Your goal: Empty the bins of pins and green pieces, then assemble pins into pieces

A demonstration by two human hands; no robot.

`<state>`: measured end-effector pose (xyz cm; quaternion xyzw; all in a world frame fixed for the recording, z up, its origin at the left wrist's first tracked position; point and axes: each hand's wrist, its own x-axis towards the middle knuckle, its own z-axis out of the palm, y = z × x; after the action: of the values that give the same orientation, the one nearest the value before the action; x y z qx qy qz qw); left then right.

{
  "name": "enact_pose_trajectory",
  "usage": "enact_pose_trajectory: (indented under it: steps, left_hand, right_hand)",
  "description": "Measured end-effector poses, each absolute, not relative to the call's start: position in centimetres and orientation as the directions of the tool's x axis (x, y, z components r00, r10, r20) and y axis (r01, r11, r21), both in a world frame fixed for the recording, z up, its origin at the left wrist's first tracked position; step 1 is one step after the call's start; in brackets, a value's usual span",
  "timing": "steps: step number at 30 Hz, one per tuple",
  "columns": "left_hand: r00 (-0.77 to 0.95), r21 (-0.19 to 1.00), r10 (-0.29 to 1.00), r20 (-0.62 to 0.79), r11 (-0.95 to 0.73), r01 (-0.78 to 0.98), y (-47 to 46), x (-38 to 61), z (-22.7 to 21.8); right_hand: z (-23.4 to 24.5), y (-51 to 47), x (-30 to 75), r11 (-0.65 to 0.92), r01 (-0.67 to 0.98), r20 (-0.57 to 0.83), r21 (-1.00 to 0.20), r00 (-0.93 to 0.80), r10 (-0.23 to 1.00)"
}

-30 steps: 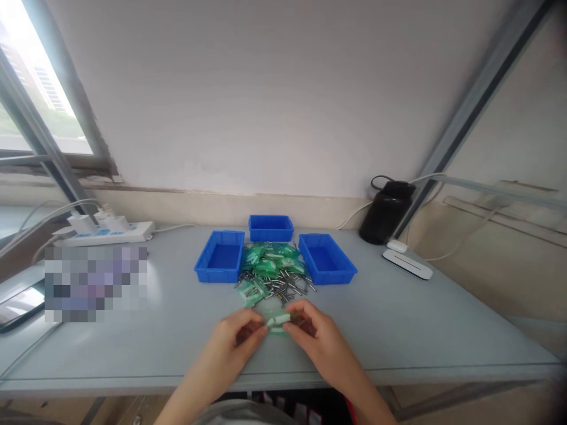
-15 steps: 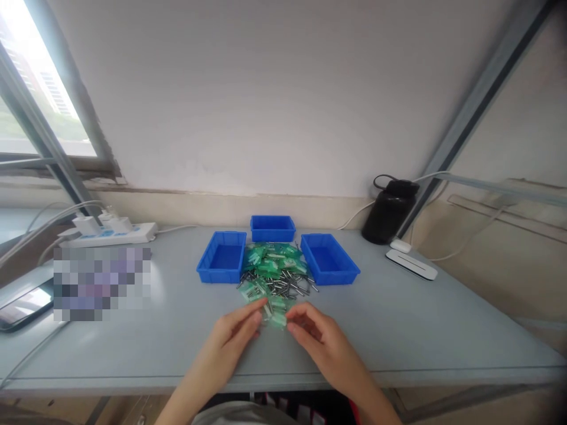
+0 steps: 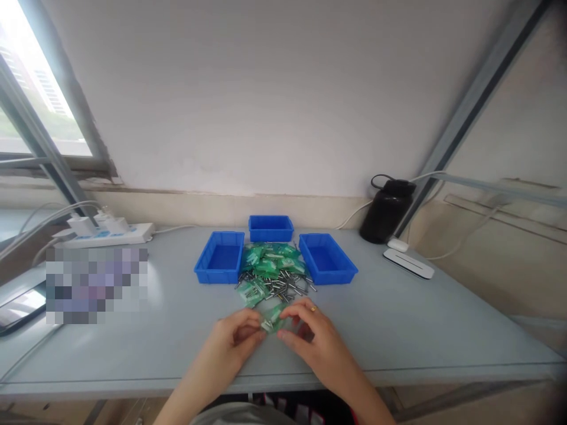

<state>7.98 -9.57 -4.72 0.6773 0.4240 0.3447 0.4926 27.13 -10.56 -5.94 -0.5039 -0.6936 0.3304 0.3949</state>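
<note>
Both hands meet just above the near edge of the pale grey table [image 3: 398, 330]. The left hand [image 3: 233, 342] and right hand [image 3: 310, 336] pinch a small green clear-plastic packet [image 3: 272, 320] between their fingertips, one at each end; what it contains is too blurred to tell. Just beyond lies a heap of green packets and loose dark metal pins [image 3: 272, 273], set between three blue plastic trays: left [image 3: 219, 262], back [image 3: 270, 227] and right [image 3: 326, 265]. A black bottle [image 3: 386, 212] stands further right.
</note>
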Motion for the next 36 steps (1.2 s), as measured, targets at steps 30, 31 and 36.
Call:
enact_pose_trajectory:
  steps: [30,31,36]
  left_hand:
    - [0.250,0.930,0.966,0.062,-0.147,0.336,-9.8,7.4,-4.2]
    - [0.235,0.928,0.970,0.064,-0.145,0.343,-9.9,7.4,-4.2]
    - [0.355,0.934,0.931,0.086,-0.200,0.296,-9.4,7.6,-4.7]
  right_hand:
    - [-5.5,-11.0,27.7,0.238,0.256,0.196,-0.937,-0.179,0.964]
    - [-5.5,-11.0,27.7,0.232,0.250,0.190,-0.940,-0.181,0.965]
    - [-5.7,-10.5,27.3,0.216,0.280,0.173,-0.935,-0.173,0.970]
